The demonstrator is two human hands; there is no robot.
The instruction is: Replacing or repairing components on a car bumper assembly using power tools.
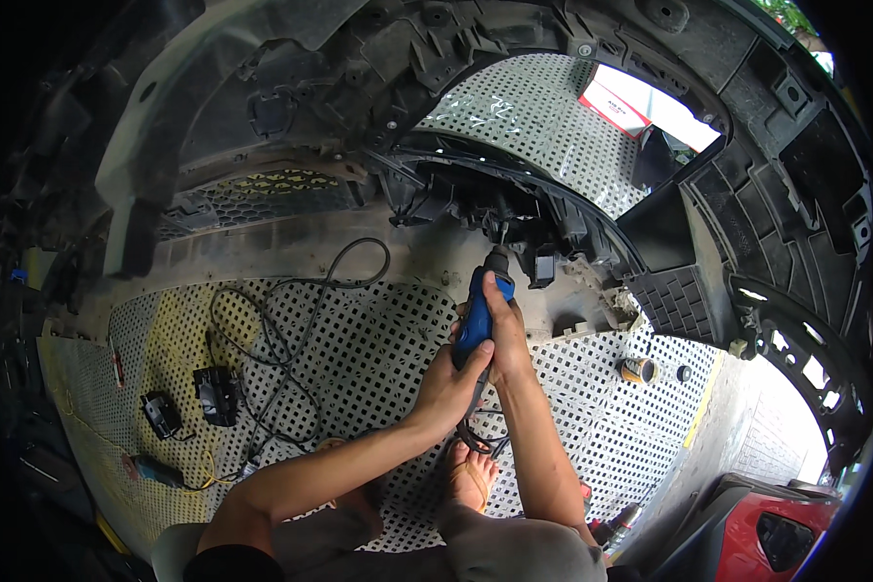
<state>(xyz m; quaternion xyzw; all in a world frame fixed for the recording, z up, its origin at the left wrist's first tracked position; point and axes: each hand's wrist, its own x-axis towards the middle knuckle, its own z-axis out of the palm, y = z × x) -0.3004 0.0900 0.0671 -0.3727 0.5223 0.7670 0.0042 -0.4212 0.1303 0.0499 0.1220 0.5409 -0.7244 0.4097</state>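
A slim blue and black corded power tool (474, 318), apparently a rotary tool, is held in both my hands. My right hand (505, 335) wraps it near the front, thumb along its top. Lower down, my left hand (446, 386) grips the rear of its body. The tool's nose points away from me, its thin tip reaching the black plastic brackets (519, 218) inside a large dark bumper (233, 107). Whether the tip touches the plastic, I cannot tell. A black cord (473, 432) hangs from the tool's rear end.
The bumper arches around the far side and right. On the perforated floor mat (359, 339) lie a looped black cable (291, 349), two black boxy devices (217, 395), another hand tool (155, 471), and a small round tin (638, 371). A red panel (757, 533) stands at lower right.
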